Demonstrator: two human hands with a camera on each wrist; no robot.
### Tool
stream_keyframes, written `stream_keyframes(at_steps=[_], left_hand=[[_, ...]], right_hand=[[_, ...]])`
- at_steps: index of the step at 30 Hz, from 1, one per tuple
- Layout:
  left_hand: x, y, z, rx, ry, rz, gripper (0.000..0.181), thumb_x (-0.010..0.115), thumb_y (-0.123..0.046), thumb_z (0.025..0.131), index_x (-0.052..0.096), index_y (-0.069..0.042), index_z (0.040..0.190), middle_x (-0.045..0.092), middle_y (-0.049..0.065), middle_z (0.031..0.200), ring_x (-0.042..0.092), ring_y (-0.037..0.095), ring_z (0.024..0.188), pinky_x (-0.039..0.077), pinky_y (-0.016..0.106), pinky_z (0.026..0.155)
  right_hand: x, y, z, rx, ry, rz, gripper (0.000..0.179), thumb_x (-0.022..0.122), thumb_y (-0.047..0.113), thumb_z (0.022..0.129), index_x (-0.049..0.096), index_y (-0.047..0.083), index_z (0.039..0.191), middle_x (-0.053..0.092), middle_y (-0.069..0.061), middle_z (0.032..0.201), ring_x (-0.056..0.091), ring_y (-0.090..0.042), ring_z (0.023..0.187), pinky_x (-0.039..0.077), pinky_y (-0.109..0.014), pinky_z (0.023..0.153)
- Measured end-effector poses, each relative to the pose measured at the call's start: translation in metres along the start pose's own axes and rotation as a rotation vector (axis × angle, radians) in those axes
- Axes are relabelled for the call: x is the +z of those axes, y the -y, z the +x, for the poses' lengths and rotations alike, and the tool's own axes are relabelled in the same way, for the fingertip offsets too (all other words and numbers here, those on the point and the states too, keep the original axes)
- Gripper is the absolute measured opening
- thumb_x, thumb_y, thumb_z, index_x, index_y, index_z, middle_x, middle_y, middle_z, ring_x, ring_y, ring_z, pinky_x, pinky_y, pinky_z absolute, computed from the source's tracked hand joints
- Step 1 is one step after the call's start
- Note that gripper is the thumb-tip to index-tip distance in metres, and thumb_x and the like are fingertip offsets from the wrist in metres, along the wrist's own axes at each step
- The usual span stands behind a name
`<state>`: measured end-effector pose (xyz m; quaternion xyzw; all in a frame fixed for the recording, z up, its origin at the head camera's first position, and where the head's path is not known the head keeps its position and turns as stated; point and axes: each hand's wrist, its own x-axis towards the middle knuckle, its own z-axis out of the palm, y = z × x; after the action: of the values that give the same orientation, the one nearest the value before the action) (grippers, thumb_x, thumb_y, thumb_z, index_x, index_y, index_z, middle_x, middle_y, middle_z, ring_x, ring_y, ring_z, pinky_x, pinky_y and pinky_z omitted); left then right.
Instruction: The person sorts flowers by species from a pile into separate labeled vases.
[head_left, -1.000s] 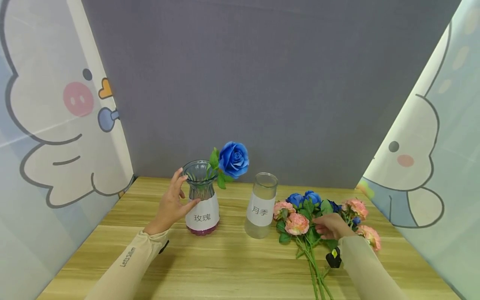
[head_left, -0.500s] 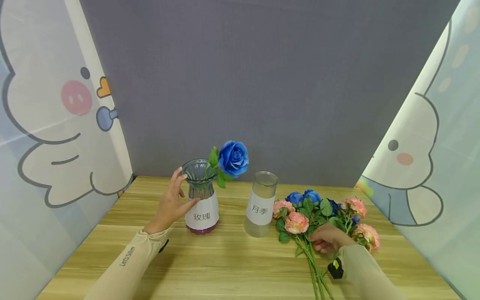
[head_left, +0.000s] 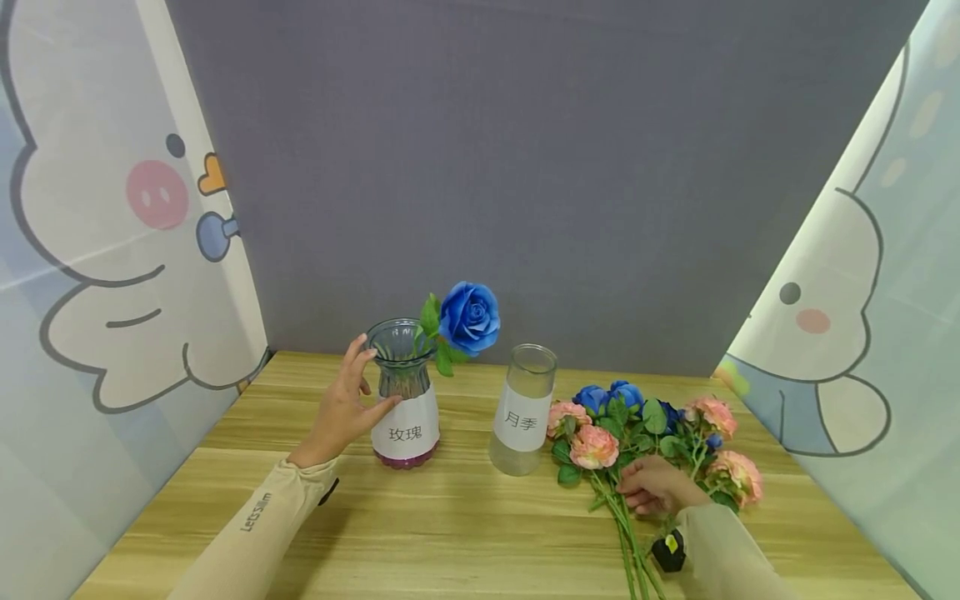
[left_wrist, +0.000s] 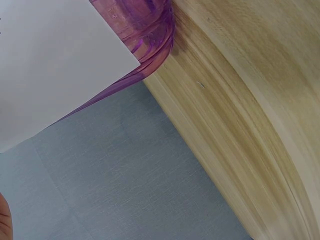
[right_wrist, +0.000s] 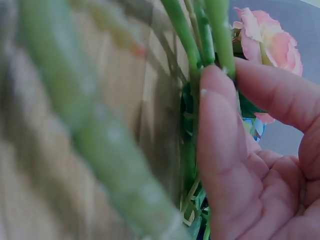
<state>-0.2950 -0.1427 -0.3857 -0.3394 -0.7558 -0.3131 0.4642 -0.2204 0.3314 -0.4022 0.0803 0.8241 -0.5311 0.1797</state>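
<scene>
My left hand holds the flared glass vase from its left side, fingertips at the rim and thumb against the white label. Its purple base shows in the left wrist view. One blue rose leans out of this vase to the right. At the right, my right hand is among the stems of a pile of artificial flowers. In the right wrist view, its thumb and forefinger pinch a green stem. Pink flowers and blue roses lie around that hand.
A straight clear glass vase with a white label stands between the flared vase and the flower pile. Behind the wooden table rises a grey panel. Cartoon-printed sheets flank both sides.
My right hand has moved down from the leaves toward the stems, slightly nearer me. The left hand has stayed at the flared vase.
</scene>
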Motion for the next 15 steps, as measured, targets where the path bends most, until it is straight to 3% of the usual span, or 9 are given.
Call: stream_keyframes(at_steps=[10,15], left_hand=[[0.0001,-0.0011,0.0008,0.013,-0.009,-0.017,0.068,0.055,-0.049,0.091,0.039,0.004,0.130,0.037,0.037,0.136,0.048,0.018,0.059,0.039,0.027,0.047],[-0.0001,-0.0009,0.0009,0.002,-0.005,-0.020,0.068,0.055,-0.049,0.091,0.039,0.003,0.131,0.037,0.037,0.137,0.047,0.018,0.059,0.039,0.028,0.047]], right_hand=[[-0.0069,-0.0028,0.0015,-0.033,0.090,0.086,0.038,0.057,-0.005,0.089,0.040,-0.022,0.119,0.064,-0.004,0.070,0.061,-0.006,0.054,0.051,-0.019,0.054],[-0.0068,-0.0033,0.0034,-0.046,0.080,0.133,0.038,0.056,-0.005,0.089,0.040,-0.021,0.120,0.064,-0.005,0.074,0.062,-0.007,0.057,0.053,-0.020,0.056]])
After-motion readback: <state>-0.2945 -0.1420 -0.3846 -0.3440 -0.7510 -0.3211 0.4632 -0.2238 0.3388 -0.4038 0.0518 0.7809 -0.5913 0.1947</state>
